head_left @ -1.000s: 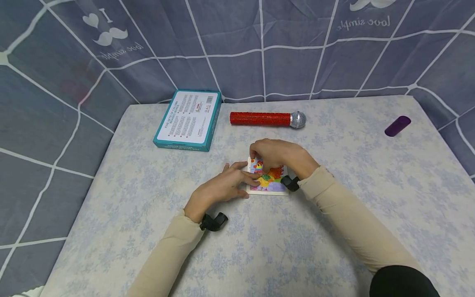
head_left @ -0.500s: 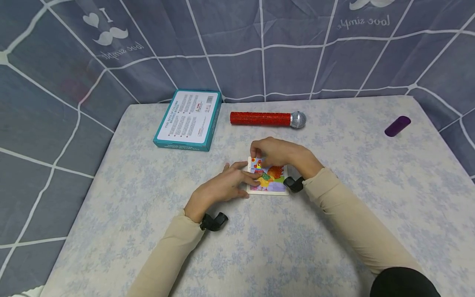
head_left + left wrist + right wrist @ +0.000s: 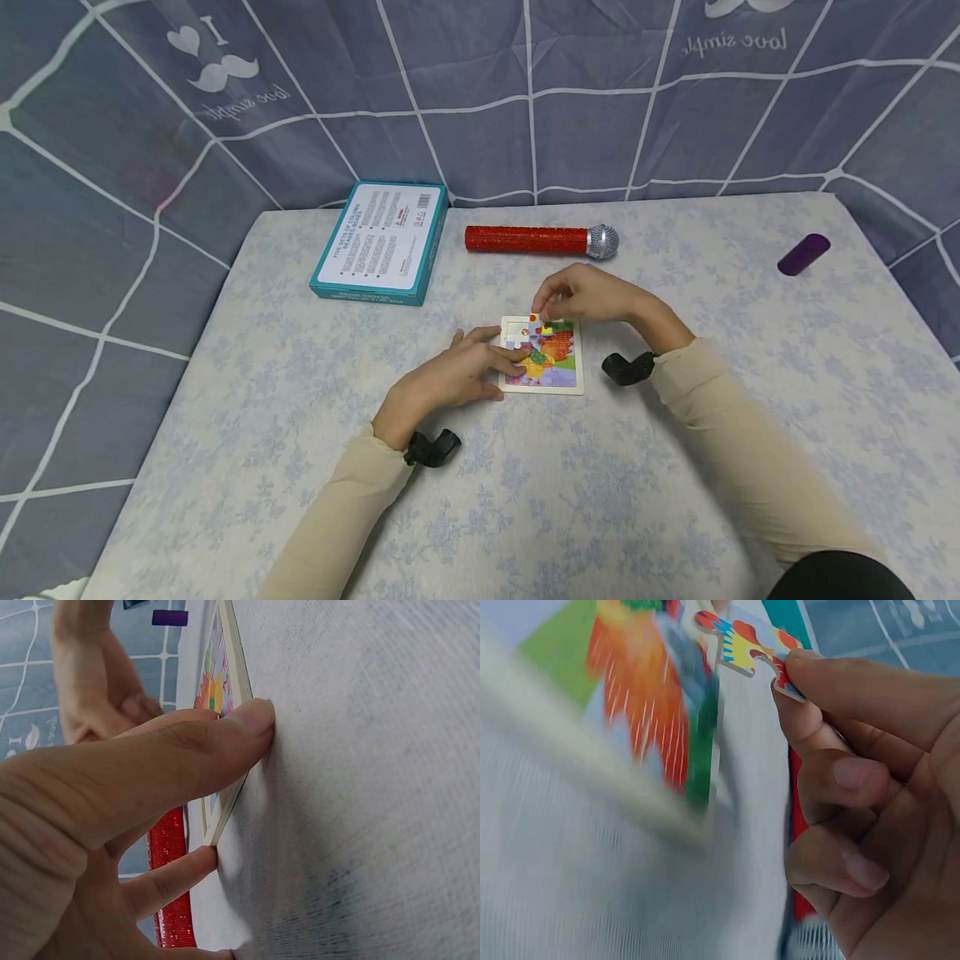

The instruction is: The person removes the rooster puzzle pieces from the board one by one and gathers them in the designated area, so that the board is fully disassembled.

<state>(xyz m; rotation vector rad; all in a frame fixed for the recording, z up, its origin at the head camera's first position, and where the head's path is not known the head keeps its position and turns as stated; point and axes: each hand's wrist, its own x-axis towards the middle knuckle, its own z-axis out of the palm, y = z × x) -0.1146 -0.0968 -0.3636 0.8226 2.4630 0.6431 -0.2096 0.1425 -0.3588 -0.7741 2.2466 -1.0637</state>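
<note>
A small jigsaw puzzle (image 3: 564, 377) in a pale frame lies on the table, with a bare spot at its top left corner. Between thumb and index finger, the right hand (image 3: 592, 296) pinches a colourful puzzle piece (image 3: 744, 646), held up off the board in the right wrist view. The left hand (image 3: 453, 372) rests at the puzzle's left side, fingers spread, some lying over the picture. In the left wrist view its thumb touches the frame's edge (image 3: 241, 671).
A teal box (image 3: 380, 242) with a white label lies at the back left. Beside it is a red glittery microphone (image 3: 528, 240), behind the puzzle. A purple cylinder (image 3: 803, 254) lies at the far right. A patterned curtain (image 3: 480, 100) hangs behind the table.
The right hand has lifted a piece out of the puzzle's top left corner and moved right, off the board. The left hand has stayed in place.
</note>
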